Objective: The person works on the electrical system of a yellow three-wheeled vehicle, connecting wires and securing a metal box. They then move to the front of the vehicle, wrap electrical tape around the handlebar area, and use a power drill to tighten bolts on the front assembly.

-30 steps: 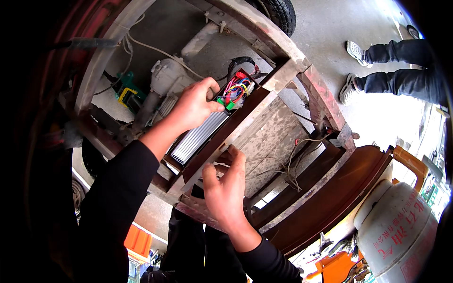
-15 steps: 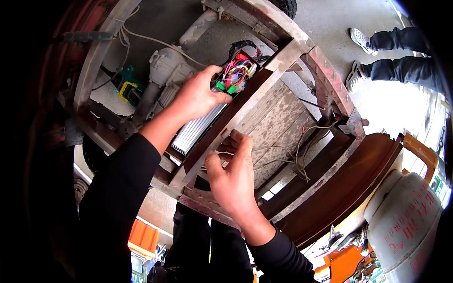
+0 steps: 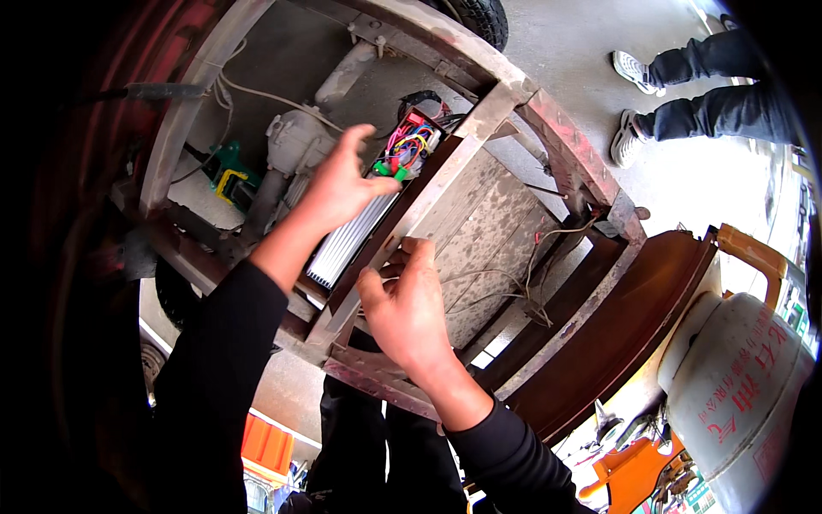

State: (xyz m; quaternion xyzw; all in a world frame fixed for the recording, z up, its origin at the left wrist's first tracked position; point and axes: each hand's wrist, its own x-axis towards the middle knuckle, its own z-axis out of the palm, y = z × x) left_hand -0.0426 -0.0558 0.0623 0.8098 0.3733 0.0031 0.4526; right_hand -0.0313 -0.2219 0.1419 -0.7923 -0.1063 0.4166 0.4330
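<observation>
Since the earlier frame, left hand (image 3: 338,184) is lifting its fingers off the finned controller box (image 3: 351,240), thumb now pointing toward the wire bundle (image 3: 407,150); right hand (image 3: 411,308) is sitting slightly higher against the frame rail (image 3: 428,201).

Controller box: long, silver-grey, ribbed along its length with fine parallel fins, lying tilted and tucked just beside the rail on its far side. Upper end is carrying a red housing with a tangle of coloured wires, red, blue, yellow and pink, plus green connectors. Lower end is showing bare below the left wrist.

Left hand: open, fingers spread, palm resting over the middle of the box, gripping nothing that can be seen. Right hand: fingers curled loosely, fingertips touching the near side of the rail; whether it is pinching something small cannot be told.

Beyond the rail from the box, a dusty wooden panel (image 3: 492,244) is carrying thin loose wires (image 3: 514,291). Beside the box, away from the rail, a grey motor casing (image 3: 291,141) is sitting. Well apart from the rail, a grey gas cylinder (image 3: 736,377) is standing, and another person's shoes (image 3: 629,103) are showing on the pavement.
</observation>
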